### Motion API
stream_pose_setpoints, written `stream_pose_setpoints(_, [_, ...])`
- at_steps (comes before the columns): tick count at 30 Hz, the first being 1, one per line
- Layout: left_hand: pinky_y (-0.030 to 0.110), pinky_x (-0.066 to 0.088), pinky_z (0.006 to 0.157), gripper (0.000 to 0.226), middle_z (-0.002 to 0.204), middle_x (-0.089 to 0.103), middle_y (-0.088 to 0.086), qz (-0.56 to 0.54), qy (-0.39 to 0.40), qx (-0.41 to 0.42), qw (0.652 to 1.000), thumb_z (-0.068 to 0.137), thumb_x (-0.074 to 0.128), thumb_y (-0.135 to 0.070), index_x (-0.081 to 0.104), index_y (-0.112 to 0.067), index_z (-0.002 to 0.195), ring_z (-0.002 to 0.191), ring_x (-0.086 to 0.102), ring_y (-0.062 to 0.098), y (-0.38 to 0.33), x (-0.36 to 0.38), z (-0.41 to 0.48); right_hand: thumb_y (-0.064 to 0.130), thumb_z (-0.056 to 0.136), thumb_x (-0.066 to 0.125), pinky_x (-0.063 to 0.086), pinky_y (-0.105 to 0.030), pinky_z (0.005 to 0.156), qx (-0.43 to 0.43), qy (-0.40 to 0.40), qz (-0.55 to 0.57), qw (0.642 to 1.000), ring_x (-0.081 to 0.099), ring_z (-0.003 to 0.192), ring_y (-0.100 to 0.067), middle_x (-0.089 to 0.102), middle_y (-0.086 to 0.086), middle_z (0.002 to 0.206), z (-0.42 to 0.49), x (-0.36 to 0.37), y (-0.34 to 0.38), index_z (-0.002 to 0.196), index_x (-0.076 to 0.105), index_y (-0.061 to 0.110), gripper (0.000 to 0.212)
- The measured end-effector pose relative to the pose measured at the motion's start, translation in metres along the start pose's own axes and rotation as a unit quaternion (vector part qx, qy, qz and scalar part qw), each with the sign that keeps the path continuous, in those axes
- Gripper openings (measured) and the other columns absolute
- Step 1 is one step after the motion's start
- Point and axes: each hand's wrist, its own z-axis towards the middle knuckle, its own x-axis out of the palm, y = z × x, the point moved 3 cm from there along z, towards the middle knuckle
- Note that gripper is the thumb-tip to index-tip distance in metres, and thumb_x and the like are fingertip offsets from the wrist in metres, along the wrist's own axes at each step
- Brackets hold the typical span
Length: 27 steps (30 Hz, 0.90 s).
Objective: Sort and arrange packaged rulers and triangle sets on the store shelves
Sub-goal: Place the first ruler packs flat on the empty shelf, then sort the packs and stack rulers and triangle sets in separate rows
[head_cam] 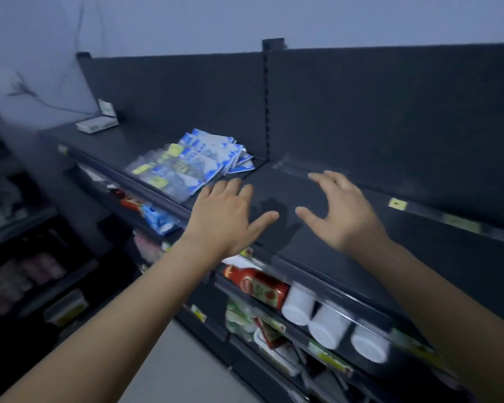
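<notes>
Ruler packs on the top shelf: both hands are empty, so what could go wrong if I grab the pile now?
1. The ruler packs lie fanned and overlapping, the nearest ones close to the front edge of the top shelf; the left hand beside them could knock some off.
2. The picture is dim and blurred, so rulers and triangle sets may be mixed up.

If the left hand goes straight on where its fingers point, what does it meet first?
Most likely the near right end of the pile of blue packaged sets, lying just beyond the open left hand. Depth is unclear; it might slip past to the shelf's back panel.
</notes>
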Motion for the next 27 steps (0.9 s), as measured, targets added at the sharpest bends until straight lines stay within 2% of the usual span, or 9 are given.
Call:
stream_pose_setpoints(3, [0.040,0.030,0.104,0.082,0.140,0.044,0.005,0.002,0.006,-0.023,1.000,0.081,0.013,-0.075,0.045,-0.019,0.132,0.128,0.039,0.025,0.059,0.006,0.005,0.054,0.087,0.052,0.031,-0.038,0.108,-0.020,0.004,0.058,0.998,0.029,0.139,-0.020,0.028,0.005,0.153,0.026,0.027,0.038,0.148,0.011,0.039,0.075])
stream_pose_setpoints(5, [0.040,0.030,0.104,0.082,0.140,0.043,0.005,0.005,0.003,-0.033,0.999,0.081,0.013,-0.076,0.046,-0.019,0.130,0.128,0.040,0.025,0.091,0.013,0.011,0.054,0.087,0.052,0.031,-0.038,0.109,-0.025,0.005,0.069,0.997,0.029,0.139,-0.021,0.028,0.003,0.154,0.045,0.046,0.057,0.149,0.009,0.036,0.078])
stream_pose_setpoints(11, [0.042,0.028,0.107,0.088,0.148,0.038,0.006,0.008,0.023,-0.058,0.998,0.079,0.012,-0.077,0.040,-0.019,0.139,0.134,0.035,0.027,0.173,0.051,0.050,0.054,0.088,0.053,0.032,-0.036,0.107,-0.037,0.046,0.026,0.998,0.035,0.134,-0.025,0.031,0.001,0.150,0.112,0.105,0.091,0.148,0.022,0.025,0.073])
stream_pose_setpoints(14, [0.042,0.029,0.106,0.088,0.147,0.038,0.006,0.026,0.034,-0.067,0.997,0.080,0.015,-0.078,0.041,-0.019,0.139,0.134,0.036,0.026,0.214,0.073,0.077,0.052,0.086,0.056,0.037,-0.032,0.101,-0.025,0.027,0.026,0.999,0.043,0.126,-0.022,0.039,0.000,0.144,0.154,0.121,0.092,0.144,0.033,0.022,0.069])
stream_pose_setpoints(17, [0.043,0.029,0.106,0.082,0.146,0.040,0.006,0.027,0.054,-0.067,0.996,0.082,0.024,-0.076,0.045,-0.018,0.135,0.133,0.036,0.027,0.253,0.091,0.113,0.050,0.084,0.060,0.035,-0.026,0.092,-0.003,0.003,0.015,1.000,0.045,0.123,-0.018,0.043,0.003,0.140,0.187,0.140,0.092,0.139,0.041,0.022,0.063])
stream_pose_setpoints(21, [0.042,0.031,0.104,0.076,0.145,0.040,0.005,0.034,0.074,-0.040,0.996,0.085,0.031,-0.072,0.043,-0.018,0.136,0.131,0.037,0.027,0.289,0.111,0.166,0.051,0.083,0.060,0.036,-0.025,0.084,0.009,0.037,-0.007,0.999,0.051,0.116,-0.015,0.044,0.007,0.140,0.221,0.176,0.099,0.133,0.047,0.024,0.058])
stream_pose_setpoints(24, [0.042,0.032,0.103,0.073,0.143,0.042,0.006,0.013,0.085,-0.012,0.996,0.087,0.032,-0.070,0.043,-0.017,0.137,0.130,0.038,0.027,0.306,0.124,0.198,0.055,0.082,0.059,0.040,-0.030,0.087,0.019,0.040,-0.013,0.999,0.052,0.115,-0.016,0.051,0.005,0.132,0.241,0.192,0.113,0.128,0.050,0.025,0.056])
stream_pose_setpoints(27, [0.042,0.032,0.104,0.074,0.143,0.044,0.005,-0.029,0.095,0.022,0.995,0.087,0.032,-0.069,0.042,-0.018,0.139,0.131,0.037,0.026,0.318,0.135,0.221,0.064,0.074,0.062,0.044,-0.032,0.088,0.015,0.118,0.008,0.993,0.053,0.110,-0.013,0.054,0.008,0.124,0.249,0.216,0.135,0.121,0.053,0.030,0.059])
